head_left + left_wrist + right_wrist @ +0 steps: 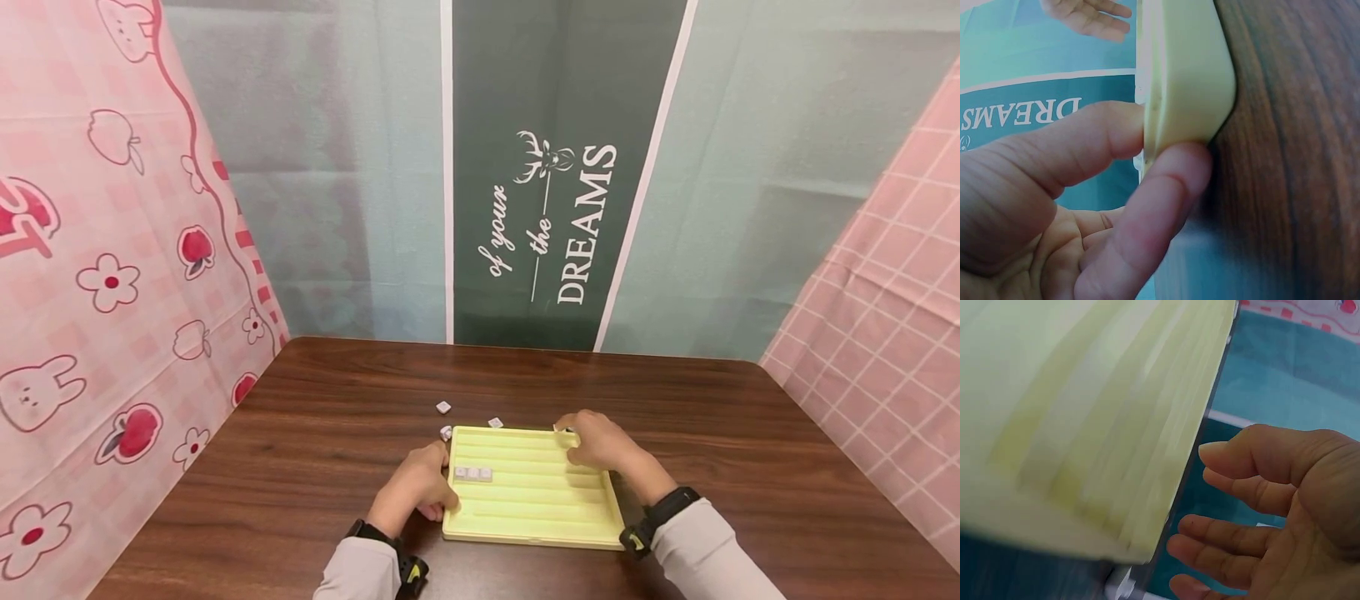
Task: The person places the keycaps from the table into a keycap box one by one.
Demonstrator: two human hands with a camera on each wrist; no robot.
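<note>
A pale yellow tray (pixel 540 502) with several long ridged rows lies on the table. Three small white square pieces (pixel 473 474) with faint marks sit side by side at the left end of one row. My left hand (pixel 417 482) grips the tray's left side, and in the left wrist view its thumb lies against the rim with a finger on the outer wall. Over the tray's far right corner is my right hand (pixel 603 442). Its fingers are loosely bent and spread in the right wrist view, with nothing visible between them, near a white piece (pixel 1124 586).
Beyond the tray's far edge, loose white pieces lie on the dark wood table (pixel 360 392): one farther back (pixel 443 407), one near the edge (pixel 495 423) and more by the far left corner (pixel 446 433). Patterned cloths hang around the table.
</note>
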